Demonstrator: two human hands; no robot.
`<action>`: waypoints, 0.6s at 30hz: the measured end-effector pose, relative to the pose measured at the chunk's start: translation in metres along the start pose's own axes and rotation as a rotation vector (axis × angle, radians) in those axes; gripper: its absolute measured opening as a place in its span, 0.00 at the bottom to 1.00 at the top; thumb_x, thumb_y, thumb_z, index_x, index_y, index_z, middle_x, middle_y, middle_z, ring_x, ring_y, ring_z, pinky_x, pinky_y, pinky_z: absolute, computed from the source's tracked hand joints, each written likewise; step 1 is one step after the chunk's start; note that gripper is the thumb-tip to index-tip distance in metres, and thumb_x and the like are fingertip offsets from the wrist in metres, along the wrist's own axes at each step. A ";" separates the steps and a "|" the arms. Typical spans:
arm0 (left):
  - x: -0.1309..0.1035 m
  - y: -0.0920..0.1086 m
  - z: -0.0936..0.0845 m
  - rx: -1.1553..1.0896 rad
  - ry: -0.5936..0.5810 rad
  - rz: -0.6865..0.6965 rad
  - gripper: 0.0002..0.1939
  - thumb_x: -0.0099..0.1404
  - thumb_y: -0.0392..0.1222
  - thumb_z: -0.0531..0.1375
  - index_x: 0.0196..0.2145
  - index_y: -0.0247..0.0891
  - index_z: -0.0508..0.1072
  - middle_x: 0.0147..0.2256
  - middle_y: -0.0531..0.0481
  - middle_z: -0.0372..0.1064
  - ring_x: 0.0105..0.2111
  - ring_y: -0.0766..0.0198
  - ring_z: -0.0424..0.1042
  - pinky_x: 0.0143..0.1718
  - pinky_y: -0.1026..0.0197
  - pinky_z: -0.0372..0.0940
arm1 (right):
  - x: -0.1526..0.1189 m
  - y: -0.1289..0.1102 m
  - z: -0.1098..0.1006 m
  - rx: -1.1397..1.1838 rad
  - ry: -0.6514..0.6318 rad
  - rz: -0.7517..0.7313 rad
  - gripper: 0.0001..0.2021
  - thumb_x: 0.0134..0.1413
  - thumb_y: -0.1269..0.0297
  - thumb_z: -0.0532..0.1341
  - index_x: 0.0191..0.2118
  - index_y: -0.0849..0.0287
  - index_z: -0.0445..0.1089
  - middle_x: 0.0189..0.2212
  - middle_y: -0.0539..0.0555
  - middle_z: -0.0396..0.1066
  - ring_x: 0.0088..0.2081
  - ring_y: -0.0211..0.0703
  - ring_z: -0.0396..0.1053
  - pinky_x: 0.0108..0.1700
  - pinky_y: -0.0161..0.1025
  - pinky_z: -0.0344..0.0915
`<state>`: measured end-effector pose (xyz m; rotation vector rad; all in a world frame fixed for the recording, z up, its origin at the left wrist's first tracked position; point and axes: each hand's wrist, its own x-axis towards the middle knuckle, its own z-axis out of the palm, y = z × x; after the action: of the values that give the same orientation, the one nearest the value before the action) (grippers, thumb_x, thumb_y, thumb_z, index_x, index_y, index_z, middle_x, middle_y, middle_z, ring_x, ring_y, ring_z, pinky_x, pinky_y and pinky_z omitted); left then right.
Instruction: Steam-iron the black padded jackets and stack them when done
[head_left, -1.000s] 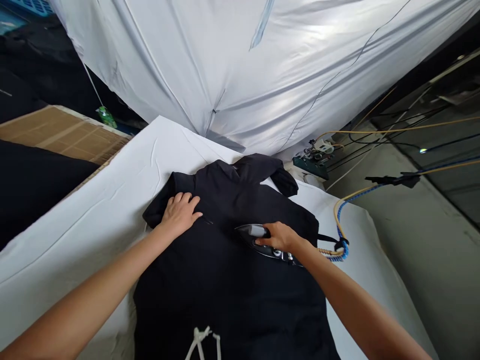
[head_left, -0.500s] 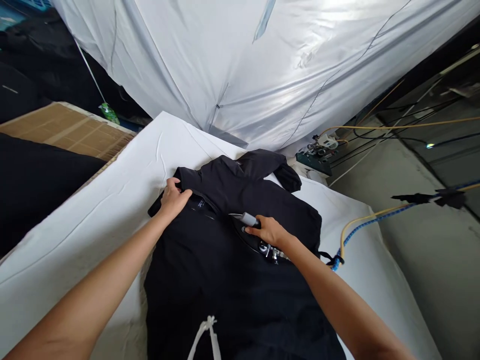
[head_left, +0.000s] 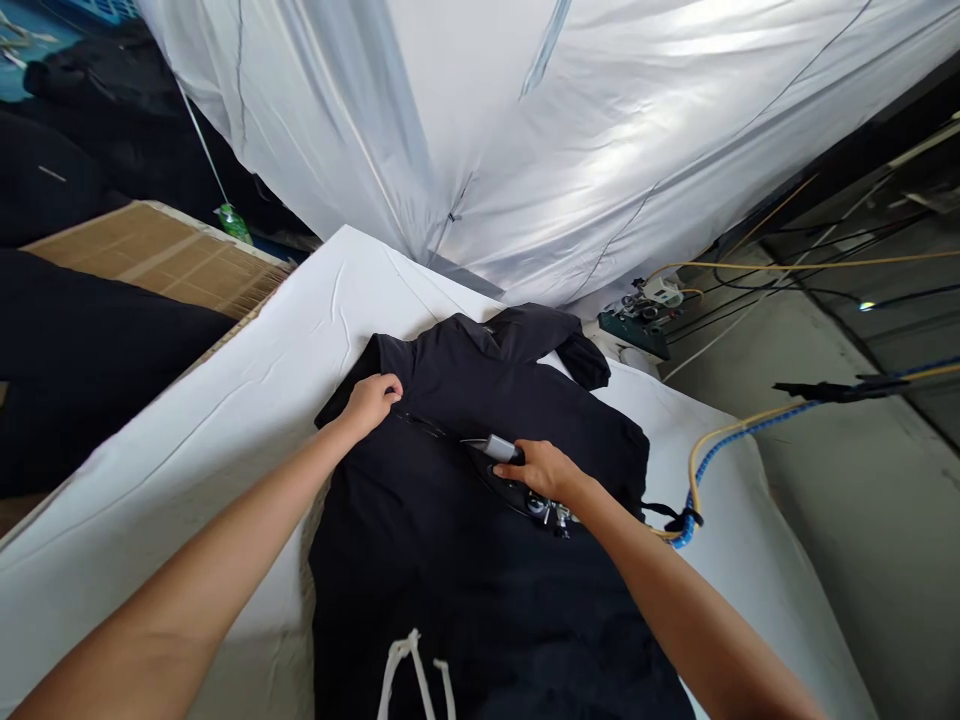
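Observation:
A black jacket (head_left: 420, 520) is spread over the white padded table, its collar and one sleeve toward the far side. My right hand (head_left: 549, 470) is wrapped around the grey-and-black handle of a steam iron (head_left: 496, 450), which rests on the jacket's middle. Metal fittings show at the iron's rear, beneath my wrist. My left hand (head_left: 375, 400) is closed at the jacket's upper left, fingertips pinching the cloth beside a short zip line (head_left: 424, 425). What lies under the iron is hidden.
The white padded table (head_left: 247, 420) runs diagonally. A blue and yellow hose (head_left: 701, 480) trails right from the iron. White sheeting (head_left: 480, 120) hangs behind. Cardboard (head_left: 165, 255) and dark garments (head_left: 90, 350) lie at left. A small machine (head_left: 645, 310) stands beyond the far edge.
My left hand has shifted right and turned over, and the flap it held has come down over the lettered lining. The iron stays at nearly the same place on the jacket.

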<state>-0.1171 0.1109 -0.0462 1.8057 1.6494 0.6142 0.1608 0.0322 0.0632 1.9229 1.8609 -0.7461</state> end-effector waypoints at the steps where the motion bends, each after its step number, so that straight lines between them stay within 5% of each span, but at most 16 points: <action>1: -0.001 -0.003 0.002 -0.006 0.013 0.035 0.06 0.56 0.36 0.55 0.30 0.41 0.72 0.31 0.52 0.67 0.33 0.64 0.67 0.39 0.64 0.60 | 0.000 0.000 0.000 0.011 -0.003 -0.001 0.27 0.42 0.38 0.56 0.37 0.58 0.70 0.33 0.55 0.71 0.33 0.46 0.68 0.29 0.33 0.55; 7: -0.004 -0.005 0.000 -0.068 -0.002 -0.010 0.22 0.57 0.33 0.52 0.49 0.41 0.68 0.42 0.48 0.64 0.42 0.62 0.67 0.46 0.62 0.61 | 0.012 -0.010 0.002 0.069 0.006 -0.015 0.27 0.43 0.39 0.56 0.38 0.57 0.70 0.34 0.55 0.71 0.36 0.47 0.68 0.30 0.33 0.57; 18: 0.002 -0.010 -0.008 -0.194 -0.063 -0.108 0.25 0.56 0.33 0.52 0.52 0.45 0.66 0.51 0.49 0.61 0.54 0.60 0.59 0.55 0.57 0.53 | 0.039 -0.065 -0.011 -0.067 0.037 -0.062 0.30 0.41 0.35 0.54 0.43 0.54 0.69 0.38 0.56 0.71 0.39 0.51 0.68 0.34 0.38 0.61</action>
<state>-0.1290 0.1137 -0.0477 1.5717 1.5766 0.6389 0.0974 0.0746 0.0552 1.8573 1.9507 -0.6628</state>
